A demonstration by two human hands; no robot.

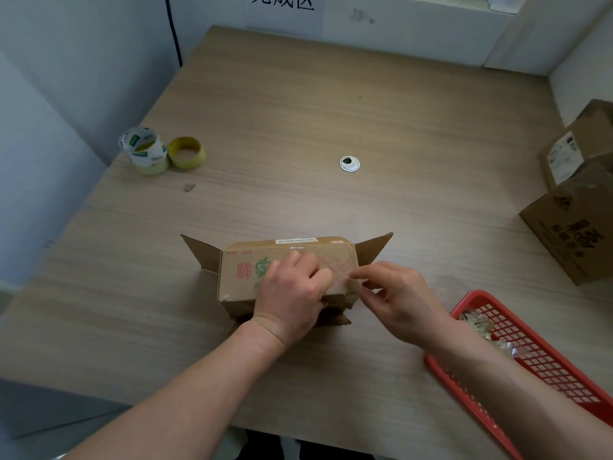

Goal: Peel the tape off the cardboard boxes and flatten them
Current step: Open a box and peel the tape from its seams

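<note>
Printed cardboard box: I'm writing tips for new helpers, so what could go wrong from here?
The clear tape pinched by the right hand looks thin and crinkled; it may tear and leave a strip on the brown printed cardboard box. Only the left hand steadies that box, whose flaps are open, so a hard pull might tip or slide it.

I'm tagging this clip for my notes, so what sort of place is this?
Probably an office corner used as a box-unpacking station: a wood-grain desk with a cable grommet, rolls of tape, stacked cardboard boxes, and a red basket holding tape scraps.
</note>
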